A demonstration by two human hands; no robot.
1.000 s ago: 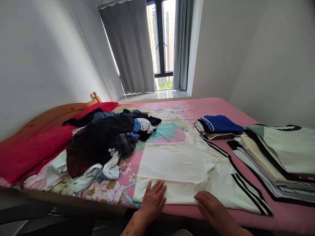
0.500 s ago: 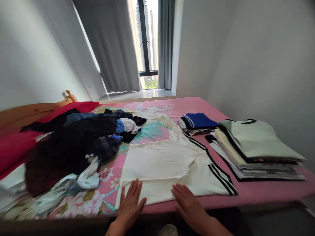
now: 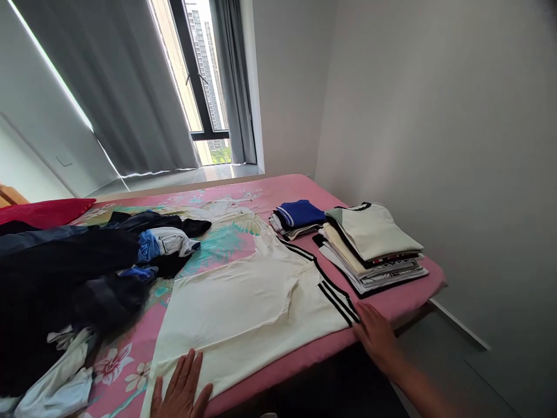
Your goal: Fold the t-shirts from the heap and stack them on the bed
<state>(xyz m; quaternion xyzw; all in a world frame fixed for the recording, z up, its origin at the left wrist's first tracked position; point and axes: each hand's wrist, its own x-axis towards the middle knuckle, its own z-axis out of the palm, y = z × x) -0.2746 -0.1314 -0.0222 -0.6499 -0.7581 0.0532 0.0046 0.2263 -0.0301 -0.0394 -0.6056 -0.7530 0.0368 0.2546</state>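
Observation:
A cream-white shirt (image 3: 235, 302) with black stripes along its right side lies spread on the bed, its near edge by the bed's front edge. My left hand (image 3: 180, 386) rests flat with fingers spread on the shirt's near left corner. At the right end, my right hand (image 3: 376, 334) touches the black-striped corner with its fingers stretched out. Whether the right thumb is under the cloth is hard to see. A crease runs across the shirt between both hands.
Stacked folded clothes (image 3: 374, 244) stand on the right of the pink bed sheet (image 3: 282, 188), beside a smaller pile topped by a blue garment (image 3: 300, 213). Loose dark clothes (image 3: 65, 273) heap up on the left. A wall (image 3: 413, 145) rises at the right.
My right hand has moved right from the shirt's near edge to its striped corner. The left hand stays flat near the left corner. The view has turned right.

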